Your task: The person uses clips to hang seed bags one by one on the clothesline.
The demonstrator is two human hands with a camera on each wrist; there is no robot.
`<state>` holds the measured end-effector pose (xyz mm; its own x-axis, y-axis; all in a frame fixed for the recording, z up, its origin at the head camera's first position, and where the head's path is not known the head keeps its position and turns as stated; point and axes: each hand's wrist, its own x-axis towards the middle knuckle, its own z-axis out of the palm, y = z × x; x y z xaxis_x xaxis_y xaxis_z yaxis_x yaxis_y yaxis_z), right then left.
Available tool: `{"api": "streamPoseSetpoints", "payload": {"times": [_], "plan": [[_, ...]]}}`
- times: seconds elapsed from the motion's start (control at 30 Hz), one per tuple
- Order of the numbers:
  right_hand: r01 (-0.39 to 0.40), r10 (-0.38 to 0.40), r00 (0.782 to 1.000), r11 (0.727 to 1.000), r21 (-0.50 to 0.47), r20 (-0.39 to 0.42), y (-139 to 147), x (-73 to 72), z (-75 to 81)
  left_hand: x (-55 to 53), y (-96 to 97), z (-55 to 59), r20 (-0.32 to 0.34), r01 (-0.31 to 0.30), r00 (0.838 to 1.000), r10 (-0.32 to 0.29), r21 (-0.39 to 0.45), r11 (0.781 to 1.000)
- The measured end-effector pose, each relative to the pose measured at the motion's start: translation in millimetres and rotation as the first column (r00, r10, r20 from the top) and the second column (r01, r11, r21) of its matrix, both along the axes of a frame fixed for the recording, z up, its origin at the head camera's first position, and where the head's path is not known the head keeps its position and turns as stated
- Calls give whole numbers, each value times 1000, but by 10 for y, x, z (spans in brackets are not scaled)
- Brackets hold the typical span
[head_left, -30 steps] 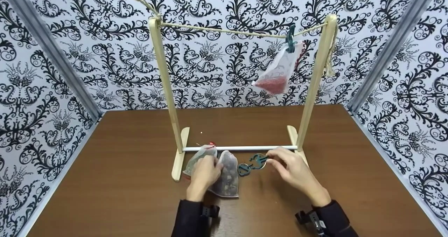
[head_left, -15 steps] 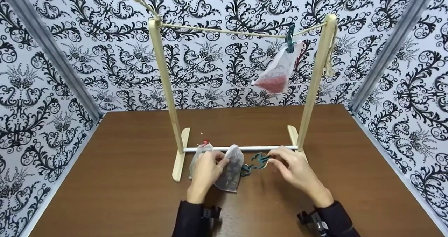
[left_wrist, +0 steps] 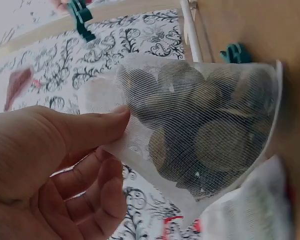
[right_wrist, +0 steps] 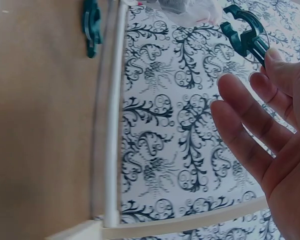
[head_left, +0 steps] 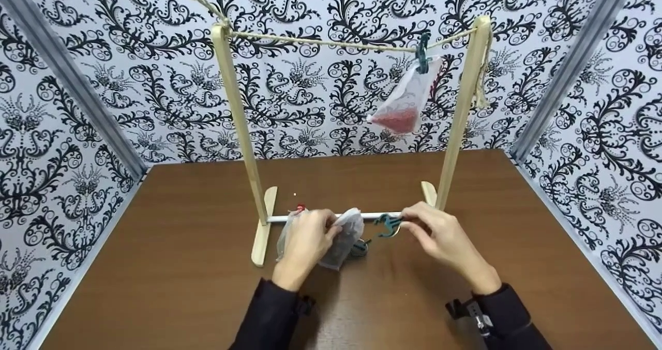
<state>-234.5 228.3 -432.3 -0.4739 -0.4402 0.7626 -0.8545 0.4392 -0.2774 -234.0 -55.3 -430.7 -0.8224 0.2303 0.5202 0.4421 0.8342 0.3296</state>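
Observation:
My left hand (head_left: 309,239) pinches a white mesh bag (left_wrist: 205,120) near its top, between thumb and fingers; dark round pieces like coins show through the mesh. My right hand (head_left: 445,236) pinches a dark green plastic clip (right_wrist: 245,32) by its handles, and its jaws stand apart. A second green clip (head_left: 359,247) lies on the table by the hanging lower part of the mesh bag. Behind my left hand is another mesh bag (left_wrist: 250,210) with a red tie, its contents mostly hidden.
A wooden frame with two posts (head_left: 235,117) carries a rope (head_left: 320,42) across its top. From the rope's right part, a green clip (head_left: 422,55) holds a mesh bag with red contents (head_left: 398,112). A white rod (head_left: 372,215) joins the frame's feet. Patterned walls (head_left: 170,81) surround the table (head_left: 170,267).
My left hand has picked the bag of dark pieces up off the table and raised it. My right hand has lifted slightly with its clip. The head view has shifted a little.

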Motion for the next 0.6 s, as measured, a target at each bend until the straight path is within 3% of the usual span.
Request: {"api": "streamPoseSetpoints", "payload": {"times": [0.07, 0.17, 0.37, 0.47, 0.6], "plan": [[-13, 13, 1000, 1000, 3, -8, 1, -9, 96, -25, -4, 103, 20, 20, 1000, -20, -21, 1000], [-18, 19, 1000, 1000, 12, -21, 4, -19, 241, -60, -19, 263, 103, 67, 992, -66, -7, 998], [4, -2, 999, 999, 43, -47, 35, -50, 504, -124, -49, 577, 257, 155, 954, -152, 7, 988], [0, 3, 998, 998, 58, -61, 34, -82, 629, -151, -36, 730, 274, 183, 947, -170, -21, 983], [-13, 21, 995, 997, 69, -102, -4, -128, 783, -219, -4, 890, 244, 178, 956, -161, -50, 983]]}}
